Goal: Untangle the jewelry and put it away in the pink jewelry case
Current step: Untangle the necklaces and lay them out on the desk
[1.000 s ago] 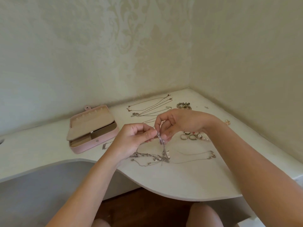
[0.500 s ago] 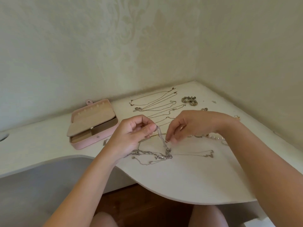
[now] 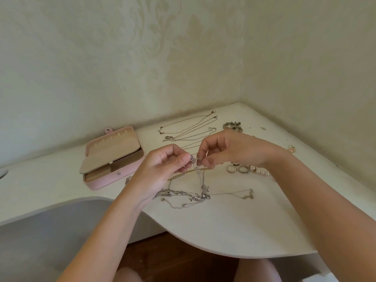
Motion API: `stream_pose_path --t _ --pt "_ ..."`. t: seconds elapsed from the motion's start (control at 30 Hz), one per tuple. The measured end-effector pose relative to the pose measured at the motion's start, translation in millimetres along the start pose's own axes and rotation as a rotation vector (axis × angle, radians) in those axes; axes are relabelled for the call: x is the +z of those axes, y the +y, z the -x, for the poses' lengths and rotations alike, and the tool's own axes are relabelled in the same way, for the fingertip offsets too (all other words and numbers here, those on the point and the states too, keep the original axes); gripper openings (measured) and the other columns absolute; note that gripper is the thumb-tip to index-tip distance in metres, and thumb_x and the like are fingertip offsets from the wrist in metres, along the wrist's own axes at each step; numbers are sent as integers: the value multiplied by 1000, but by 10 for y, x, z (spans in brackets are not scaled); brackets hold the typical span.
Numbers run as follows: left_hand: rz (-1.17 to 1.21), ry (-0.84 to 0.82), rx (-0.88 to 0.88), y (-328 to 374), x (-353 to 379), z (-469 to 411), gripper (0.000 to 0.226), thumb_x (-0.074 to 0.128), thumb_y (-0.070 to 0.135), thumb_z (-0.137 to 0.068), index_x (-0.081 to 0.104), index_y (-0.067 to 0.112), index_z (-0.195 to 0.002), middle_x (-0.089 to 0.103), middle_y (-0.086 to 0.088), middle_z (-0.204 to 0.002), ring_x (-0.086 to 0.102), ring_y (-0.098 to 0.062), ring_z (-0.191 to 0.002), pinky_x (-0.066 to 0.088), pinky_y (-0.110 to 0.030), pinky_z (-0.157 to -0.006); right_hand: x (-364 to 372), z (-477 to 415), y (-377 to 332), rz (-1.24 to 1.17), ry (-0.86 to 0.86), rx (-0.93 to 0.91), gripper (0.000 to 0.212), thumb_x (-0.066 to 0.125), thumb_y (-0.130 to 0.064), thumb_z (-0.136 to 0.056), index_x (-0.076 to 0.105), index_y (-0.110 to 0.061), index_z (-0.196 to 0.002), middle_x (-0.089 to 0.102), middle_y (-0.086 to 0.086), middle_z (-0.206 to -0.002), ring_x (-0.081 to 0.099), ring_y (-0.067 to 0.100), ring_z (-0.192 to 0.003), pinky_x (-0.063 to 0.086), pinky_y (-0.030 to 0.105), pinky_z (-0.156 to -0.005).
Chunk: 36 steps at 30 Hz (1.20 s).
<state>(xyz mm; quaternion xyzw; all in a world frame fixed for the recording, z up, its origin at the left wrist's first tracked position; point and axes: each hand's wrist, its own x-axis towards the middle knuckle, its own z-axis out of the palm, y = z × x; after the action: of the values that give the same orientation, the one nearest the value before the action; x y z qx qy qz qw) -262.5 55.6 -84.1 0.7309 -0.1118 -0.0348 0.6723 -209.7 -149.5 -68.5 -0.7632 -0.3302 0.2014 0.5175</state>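
Between left hand (image 3: 162, 169), right hand (image 3: 230, 151): pinched chain (image 3: 200, 178)

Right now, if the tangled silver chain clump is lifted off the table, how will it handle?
Probably floppy: thin strands hang limp from the left hand and right hand down to the tangled silver chain clump. Likely light: fingertip pinches alone carry the raised part. Loose ends trailing on the white table would probably drag and snag.

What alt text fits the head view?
The left hand and right hand pinch a thin strand rising from a tangle of silver chains on a white desk. An open pink jewelry case lies to their left; laid-out necklaces and rings lie beyond.
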Motion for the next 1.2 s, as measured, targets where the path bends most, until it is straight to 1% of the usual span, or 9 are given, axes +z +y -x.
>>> stream_pose_path --t 0.07,0.13,0.33,0.5,0.6,0.77,0.93,1.07,1.2 --pt "80 -27 7 14 -17 9 22 74 26 -77 61 9 -78 71 -7 -87 64 -14 -83 50 -24 -78 -30 19 -5 -29 -34 2 11 70 -17 -76 66 -12 -85 65 28 -94 52 17 -71 40 28 -71" --pt "133 -30 20 29 -25 21 18 70 23 -77 60 9 -77 71 -9 -89 65 -16 -88 51 -24 -80 -54 29 -2 -92 -78 2 6 67 -8 -80 63 -12 -83 68 17 -85 50 13 -63 40 21 -62" --pt "254 -39 -11 90 3 100 16 62 16 -86 53 8 -75 65 -8 -70 66 -22 -75 53 -26 -72 -104 52 30 -204 -141 50 5 64 -11 -79 63 -16 -78 51 -2 -49 37 9 -44 33 15 -46" --pt "26 -1 -25 121 76 190 20 51 22 -89 48 3 -86 70 -21 -74 70 -30 -74 53 -23 -69 -77 82 -12 -107 -180 111 13 62 -24 -83 70 -13 -82 34 -2 -38 26 8 -35 32 16 -47" --pt "-46 6 -42 119 103 215 18 45 20 -96 46 3 -89 72 -21 -82 72 -28 -79 52 -18 -71 -61 92 -30 -112 -187 134 18 59 -29 -84 72 -17 -88 36 1 -39 25 8 -34 32 15 -45" --pt "-64 -15 -49 138 108 204 22 41 25 -98 44 6 -87 73 -17 -87 72 -26 -85 53 -18 -77 11 80 -61 -78 -164 91 21 66 -30 -78 70 -21 -95 61 1 -59 35 7 -39 29 15 -43" --pt "-119 -43 -23 193 129 168 27 41 23 -98 48 -4 -96 73 -18 -86 72 -22 -85 52 -17 -72 110 44 -60 -129 -38 -16 23 72 -25 -70 71 -19 -92 62 -1 -67 43 6 -45 35 14 -47" --pt "-187 -66 -1 219 127 137 27 47 27 -93 51 0 -94 74 -14 -88 72 -20 -88 53 -20 -83 148 29 -66 -150 51 -60 8 74 -23 -71 74 -19 -78 63 13 -70 40 8 -48 32 14 -43" --pt "-237 -46 56 187 90 99 25 53 31 -85 56 7 -87 73 -7 -85 70 -13 -89 53 -26 -87 158 29 -79 -117 76 -56 4 75 -15 -75 71 -16 -76 57 2 -60 35 2 -44 28 12 -41"
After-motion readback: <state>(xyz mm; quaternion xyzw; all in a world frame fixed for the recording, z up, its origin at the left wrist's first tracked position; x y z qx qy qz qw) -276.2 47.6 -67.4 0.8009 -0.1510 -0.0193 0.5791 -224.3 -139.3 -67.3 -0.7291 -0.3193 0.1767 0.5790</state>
